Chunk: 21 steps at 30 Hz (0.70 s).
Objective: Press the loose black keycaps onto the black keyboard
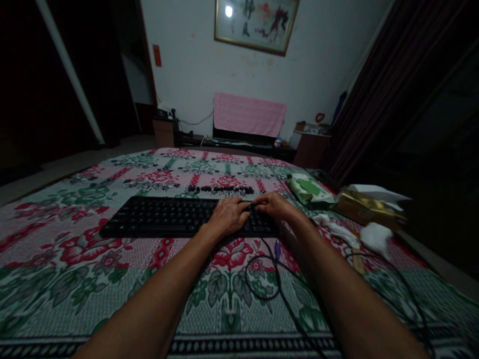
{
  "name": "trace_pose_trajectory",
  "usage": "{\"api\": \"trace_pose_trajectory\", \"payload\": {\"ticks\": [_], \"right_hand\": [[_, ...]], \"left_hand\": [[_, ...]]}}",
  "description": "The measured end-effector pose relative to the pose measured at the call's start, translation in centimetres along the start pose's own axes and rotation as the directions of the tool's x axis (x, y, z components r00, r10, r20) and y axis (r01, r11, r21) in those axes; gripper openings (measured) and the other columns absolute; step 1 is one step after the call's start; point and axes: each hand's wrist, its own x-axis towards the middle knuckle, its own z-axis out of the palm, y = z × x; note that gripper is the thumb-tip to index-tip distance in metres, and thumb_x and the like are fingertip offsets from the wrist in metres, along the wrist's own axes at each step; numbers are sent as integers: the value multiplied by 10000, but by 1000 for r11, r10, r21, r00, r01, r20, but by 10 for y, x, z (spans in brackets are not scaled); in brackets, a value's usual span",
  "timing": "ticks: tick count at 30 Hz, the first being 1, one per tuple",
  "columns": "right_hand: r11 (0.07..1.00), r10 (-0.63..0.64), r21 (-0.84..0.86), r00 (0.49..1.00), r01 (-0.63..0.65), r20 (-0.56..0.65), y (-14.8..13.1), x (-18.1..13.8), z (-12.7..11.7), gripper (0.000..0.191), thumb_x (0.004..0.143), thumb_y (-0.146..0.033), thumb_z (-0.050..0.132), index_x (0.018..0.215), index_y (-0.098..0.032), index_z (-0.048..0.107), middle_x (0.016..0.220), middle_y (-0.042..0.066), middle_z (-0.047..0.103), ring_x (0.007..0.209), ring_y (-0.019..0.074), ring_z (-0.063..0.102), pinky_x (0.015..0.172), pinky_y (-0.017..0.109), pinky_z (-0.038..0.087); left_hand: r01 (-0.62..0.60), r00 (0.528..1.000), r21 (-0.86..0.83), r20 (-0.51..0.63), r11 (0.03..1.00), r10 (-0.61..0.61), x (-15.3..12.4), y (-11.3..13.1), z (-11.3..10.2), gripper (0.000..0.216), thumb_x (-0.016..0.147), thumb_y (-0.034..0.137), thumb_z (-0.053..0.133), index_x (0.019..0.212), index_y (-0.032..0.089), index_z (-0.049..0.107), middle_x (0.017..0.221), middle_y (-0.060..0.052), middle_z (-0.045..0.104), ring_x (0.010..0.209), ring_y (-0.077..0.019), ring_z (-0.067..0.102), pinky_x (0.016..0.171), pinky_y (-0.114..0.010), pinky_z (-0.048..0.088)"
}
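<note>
A black keyboard (160,214) lies flat on the flowered bedspread (232,299). Across its right part rests my left hand (229,214), open, palm down, with the fingers stretched over the keys and the thumb toward the number pad. Just right of it, my right hand (272,204) bends over the top of the number pad. Its thumb and fingertips come together at the keys in a pinch; anything between them is too small and dark to make out. Behind the keyboard, several loose black keycaps (224,189) lie in a row.
A black cable (279,289) with a purple plug (277,249) loops in front of the keyboard. On the right lie a green-white wipes pack (309,189), a gold tissue box (366,207), crumpled white tissue (376,237) and a flat wooden stick (358,262).
</note>
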Motion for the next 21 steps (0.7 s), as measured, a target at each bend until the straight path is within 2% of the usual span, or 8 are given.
{"api": "trace_pose_trajectory", "payload": {"ticks": [6, 13, 21], "right_hand": [[992, 44, 118, 998, -49, 47, 4, 0, -1, 246, 646, -125, 594, 864, -160, 702, 691, -30, 686, 595, 87, 567, 545, 160, 435], [983, 94, 150, 992, -106, 82, -1, -2, -2, 240, 647, -116, 582, 851, -149, 703, 656, -36, 674, 548, 74, 539, 514, 152, 411], [988, 44, 145, 992, -60, 115, 2, -2, -4, 255, 682, -157, 560, 897, -146, 697, 719, -24, 687, 608, 91, 561, 564, 169, 434]], "left_hand": [[-2, 999, -1, 50, 1000, 2, -1, 2, -1, 411, 835, 452, 404, 1198, 283, 499, 1268, -51, 453, 1158, -232, 391, 964, -403, 310], [-20, 998, 34, 65, 999, 18, -2, 5, -1, 434, 845, 478, 349, 1254, 353, 425, 1318, -38, 399, 1166, -255, 377, 938, -439, 314], [-19, 993, 38, 120, 999, 15, -1, 6, -2, 433, 851, 506, 305, 1244, 377, 430, 1334, -26, 377, 1187, -266, 339, 946, -463, 286]]}}
